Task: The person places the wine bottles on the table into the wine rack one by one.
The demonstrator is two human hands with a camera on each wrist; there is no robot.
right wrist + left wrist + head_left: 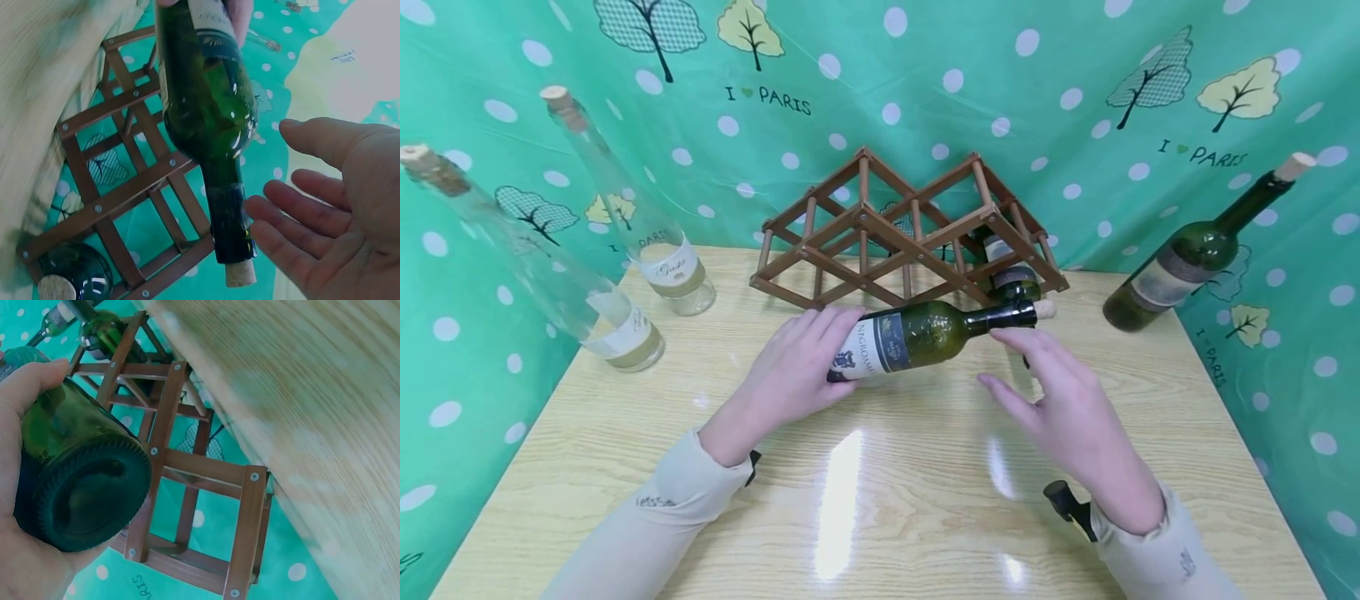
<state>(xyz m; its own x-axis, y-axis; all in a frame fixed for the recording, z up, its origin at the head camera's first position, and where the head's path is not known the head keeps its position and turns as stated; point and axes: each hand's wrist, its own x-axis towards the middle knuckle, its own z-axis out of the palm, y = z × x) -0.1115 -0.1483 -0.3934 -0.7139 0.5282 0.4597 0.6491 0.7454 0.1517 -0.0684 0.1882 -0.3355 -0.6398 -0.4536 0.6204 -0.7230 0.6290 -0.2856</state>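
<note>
My left hand (797, 362) grips a green wine bottle (925, 333) round its lower body. The bottle lies sideways in the air in front of the rack, its corked neck pointing right. In the left wrist view its round base (94, 494) faces the camera. My right hand (1060, 400) is by the neck with fingers spread, fingertips right at the dark neck sleeve (231, 219). Behind the held bottle stands a brown wooden wine rack (865, 217). Another dark bottle (1015, 275) lies in the rack's right end, partly hidden by the slats.
Two clear corked bottles (677, 271) (625, 337) stand at the table's left. A dark green corked bottle (1172, 275) stands at the back right. Green dotted cloth (925, 50) hangs behind and at both sides of the wooden table (925, 500).
</note>
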